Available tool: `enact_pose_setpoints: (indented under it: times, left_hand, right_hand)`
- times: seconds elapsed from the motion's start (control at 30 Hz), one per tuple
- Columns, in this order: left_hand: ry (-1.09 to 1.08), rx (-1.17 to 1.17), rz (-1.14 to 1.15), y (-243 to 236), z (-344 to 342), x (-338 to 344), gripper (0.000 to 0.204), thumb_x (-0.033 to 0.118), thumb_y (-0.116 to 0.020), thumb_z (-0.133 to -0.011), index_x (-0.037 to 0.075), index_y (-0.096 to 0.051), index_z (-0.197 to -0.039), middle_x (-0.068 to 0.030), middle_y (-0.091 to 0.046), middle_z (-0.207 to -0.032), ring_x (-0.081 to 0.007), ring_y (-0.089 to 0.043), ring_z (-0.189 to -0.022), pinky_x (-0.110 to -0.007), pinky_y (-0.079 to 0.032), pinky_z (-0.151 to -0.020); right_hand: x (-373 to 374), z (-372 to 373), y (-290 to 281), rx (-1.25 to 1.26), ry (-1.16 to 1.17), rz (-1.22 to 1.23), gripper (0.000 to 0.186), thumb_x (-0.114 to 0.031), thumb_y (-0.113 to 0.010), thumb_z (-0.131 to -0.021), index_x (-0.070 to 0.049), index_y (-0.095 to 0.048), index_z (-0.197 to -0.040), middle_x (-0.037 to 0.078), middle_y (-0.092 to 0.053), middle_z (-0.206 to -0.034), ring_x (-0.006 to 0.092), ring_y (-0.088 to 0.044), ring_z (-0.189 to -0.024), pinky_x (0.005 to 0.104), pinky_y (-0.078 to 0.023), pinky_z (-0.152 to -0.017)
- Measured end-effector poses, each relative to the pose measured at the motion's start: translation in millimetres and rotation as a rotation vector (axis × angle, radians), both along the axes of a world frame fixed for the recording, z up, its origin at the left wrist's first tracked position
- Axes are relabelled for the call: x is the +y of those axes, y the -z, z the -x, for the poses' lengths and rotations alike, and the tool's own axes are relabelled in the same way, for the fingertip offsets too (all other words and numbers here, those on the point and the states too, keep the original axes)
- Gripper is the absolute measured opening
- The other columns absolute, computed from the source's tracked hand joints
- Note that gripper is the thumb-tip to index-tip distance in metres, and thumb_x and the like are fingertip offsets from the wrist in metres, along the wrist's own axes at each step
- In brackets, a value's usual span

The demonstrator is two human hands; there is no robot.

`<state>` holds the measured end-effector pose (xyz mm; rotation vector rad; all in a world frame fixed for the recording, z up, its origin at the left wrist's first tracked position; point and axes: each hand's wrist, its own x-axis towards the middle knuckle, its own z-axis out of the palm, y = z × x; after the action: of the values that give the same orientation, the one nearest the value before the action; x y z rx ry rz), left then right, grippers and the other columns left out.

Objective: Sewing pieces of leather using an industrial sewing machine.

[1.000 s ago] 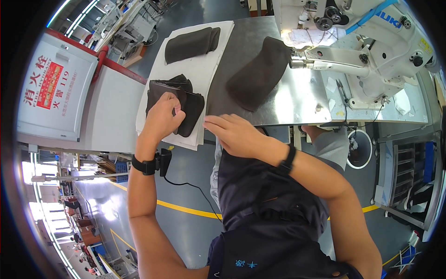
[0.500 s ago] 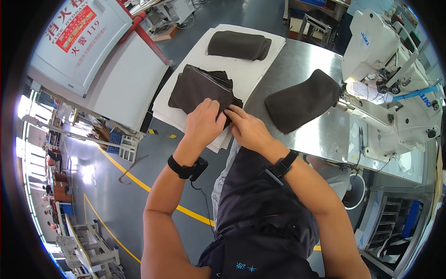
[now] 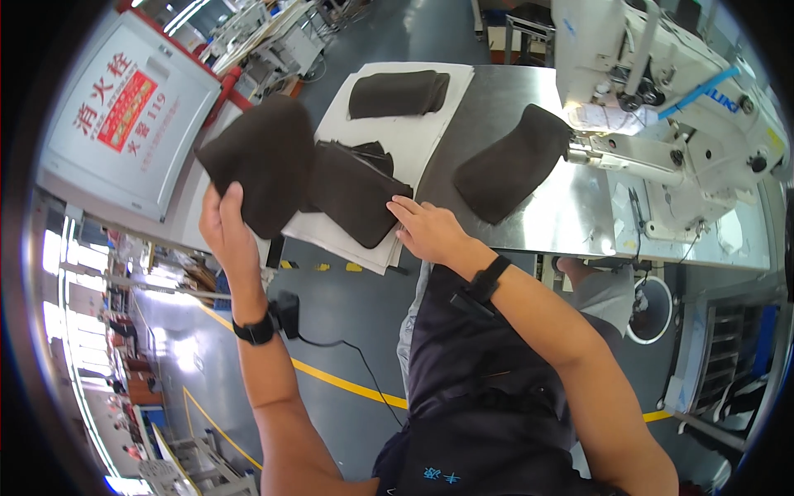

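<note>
Head view: left one of two fisheye cameras side by side on person's head. Looks steeply down, picture upright. Metal tabletop point(image 3: 513, 91) at close range, seen from above, from wearer's side. Dark apron point(image 3: 488, 355) below tabletop in frame. Grey floor point(image 3: 413, 37) shows beyond tabletop, farther off. Very wide field; straight edges bend toward rim.

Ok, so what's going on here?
A person's left hand holds up a dark brown piece beside a loose pile of similar ones. The right hand rests at the pile's edge. Another stack lies farther back on the white sheets, and one more piece lies on the metal tabletop by the sewing machine.
</note>
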<state>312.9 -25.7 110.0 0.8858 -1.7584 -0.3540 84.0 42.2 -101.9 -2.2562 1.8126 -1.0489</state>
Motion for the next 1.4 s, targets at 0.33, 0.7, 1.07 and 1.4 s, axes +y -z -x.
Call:
enact_pose_setpoints:
  times: [0.33,0.7,1.07,1.4]
  left_hand:
    - [0.722,0.277,-0.856,89,85,41,0.045,0.015,-0.056,-0.096,-0.01,-0.058,-0.134,-0.0146,-0.067,-0.126,-0.0225,-0.063,-0.117,-0.034,-0.047,-0.103]
    - [0.857,0.051,-0.99,164,187,100,0.026,0.019,-0.053,-0.109,0.0,-0.064,-0.122,-0.0058,-0.067,-0.115,-0.0116,-0.064,-0.101,-0.027,-0.051,-0.09]
    - [0.764,-0.271,-0.731,180,245,87,0.025,0.015,-0.066,-0.1,0.002,-0.067,-0.12,-0.0032,-0.071,-0.098,-0.0093,-0.066,-0.09,-0.025,-0.052,-0.08]
    - [0.917,-0.394,-0.677,112,255,54,0.027,0.024,-0.061,-0.104,0.002,-0.071,-0.117,-0.0029,-0.072,-0.107,-0.0111,-0.065,-0.097,-0.028,-0.052,-0.084]
  right_hand:
    - [136,115,-58,-2.052,-0.948,0.021,0.06,-0.05,-0.042,-0.11,0.001,-0.062,-0.134,0.007,-0.071,-0.122,0.0128,-0.068,-0.107,0.0262,-0.052,-0.095]
    - [253,154,-36,-1.583,0.499,0.216,0.037,-0.029,-0.056,-0.108,0.004,-0.071,-0.116,0.005,-0.074,-0.106,0.0092,-0.068,-0.093,0.0248,-0.054,-0.084]
    - [369,201,-20,-1.641,0.695,0.315,0.038,-0.028,-0.054,-0.108,0.003,-0.065,-0.127,0.012,-0.071,-0.122,0.0201,-0.068,-0.111,0.0331,-0.051,-0.099]
    - [264,171,-42,-1.383,0.526,-0.003,0.034,-0.027,-0.058,-0.107,0.003,-0.073,-0.107,0.003,-0.073,-0.096,0.0067,-0.064,-0.087,0.0235,-0.052,-0.076]
